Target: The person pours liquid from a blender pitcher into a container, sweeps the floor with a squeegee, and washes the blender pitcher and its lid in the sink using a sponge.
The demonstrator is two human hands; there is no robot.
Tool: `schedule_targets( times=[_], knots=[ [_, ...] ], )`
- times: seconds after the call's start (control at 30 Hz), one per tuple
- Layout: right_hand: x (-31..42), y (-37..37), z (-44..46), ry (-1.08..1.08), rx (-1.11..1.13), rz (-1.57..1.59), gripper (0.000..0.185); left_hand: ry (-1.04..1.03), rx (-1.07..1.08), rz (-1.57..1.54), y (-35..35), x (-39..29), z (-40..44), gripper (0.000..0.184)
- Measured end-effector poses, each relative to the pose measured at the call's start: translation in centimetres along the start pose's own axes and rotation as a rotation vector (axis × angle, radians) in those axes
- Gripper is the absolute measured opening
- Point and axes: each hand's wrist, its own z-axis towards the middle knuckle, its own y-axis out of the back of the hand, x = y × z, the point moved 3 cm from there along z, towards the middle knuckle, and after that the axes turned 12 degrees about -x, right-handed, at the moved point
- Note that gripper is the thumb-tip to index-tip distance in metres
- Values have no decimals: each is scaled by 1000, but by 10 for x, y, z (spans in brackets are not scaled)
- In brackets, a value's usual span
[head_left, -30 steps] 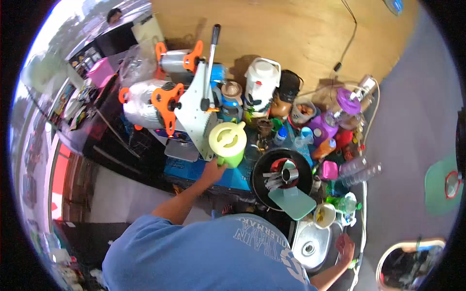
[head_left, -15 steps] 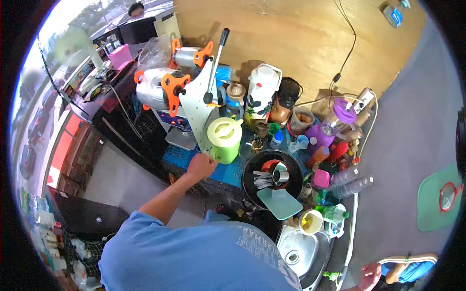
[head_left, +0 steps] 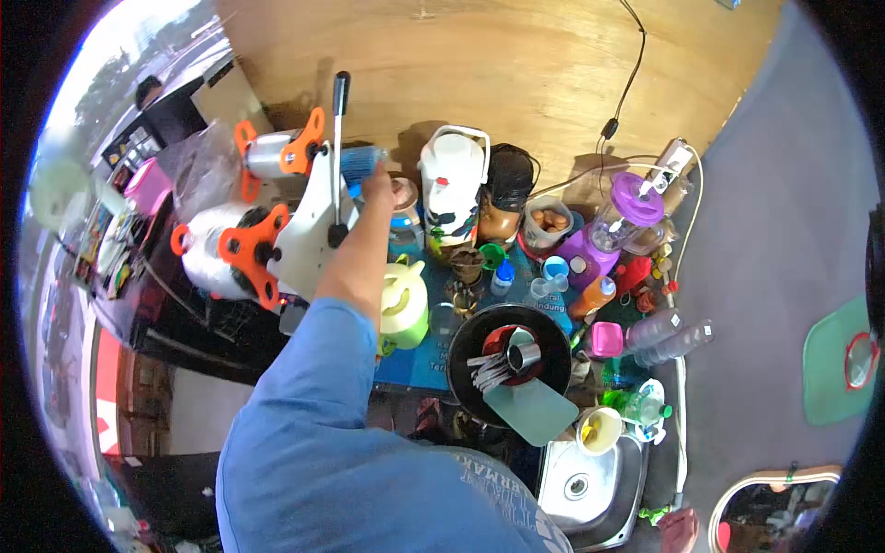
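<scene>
My left hand (head_left: 378, 190) is stretched past the cup-sealing machine (head_left: 309, 217). It is at the right end of a blue ribbed plastic item (head_left: 361, 164), beside a citrus juicer with a peach-coloured top (head_left: 404, 194). Its fingers are partly hidden, so their grip is unclear. Below the forearm stands a light-green lidded pitcher (head_left: 404, 304), partly covered by my sleeve. At the lower right edge, a blurred reddish shape that looks like my right hand (head_left: 679, 530) shows beside the mirror; no fingers can be made out.
A white flowered thermos (head_left: 454, 189) stands behind the pitcher. Right of it are a bowl of eggs (head_left: 550, 221) and a purple blender (head_left: 599, 249). A black basin (head_left: 461, 364) holds utensils, near a steel sink (head_left: 564, 498). Bottles (head_left: 678, 343) line the right side.
My left hand has left the light-green pitcher's handle and reached up and away to the blue item behind the sealing machine. The camera view has shifted, and the reddish shape at lower right moved slightly left.
</scene>
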Motion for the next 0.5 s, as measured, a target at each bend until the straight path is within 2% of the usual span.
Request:
schedule_targets(
  times=[0.03,0.1,0.13,0.27,0.37,0.5],
  knots=[
    [-1,0,-7,-21,-32,1,29,13,6,3,-10,-9,-2,69],
    [-4,-5,-17,-55,-86,1,29,114,-153,-8,-16,-31,-9,71],
    [-4,-9,-21,-66,-99,-3,29,158,-219,-21,-24,-31,14,69],
    [-4,-21,-26,-95,-117,1,29,165,-139,-76,-25,-16,68,65],
    [-3,-30,-20,-101,-91,4,29,84,-90,-133,-26,-20,73,61],
    [3,-46,-2,-111,-21,0,30,-128,29,-189,-17,-43,16,32]
  ],
)
